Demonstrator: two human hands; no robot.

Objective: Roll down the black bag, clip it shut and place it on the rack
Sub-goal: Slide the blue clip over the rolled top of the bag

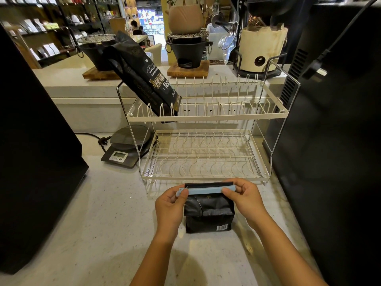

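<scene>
A small black bag (208, 213) stands on the counter in front of the white two-tier wire rack (204, 117), its top rolled down. A light blue clip (204, 190) lies across the rolled top. My left hand (171, 205) pinches the clip's left end. My right hand (245, 197) pinches its right end together with the bag's top. A larger black bag (142, 73) leans tilted in the left slots of the rack's upper tier. The lower tier holds nothing.
A kitchen scale (125, 149) sits left of the rack, with a black plug and cable beside it. Big black machines flank the counter at left (35, 145) and right (329, 131). Stoves and pots on wooden boards stand on the ledge behind.
</scene>
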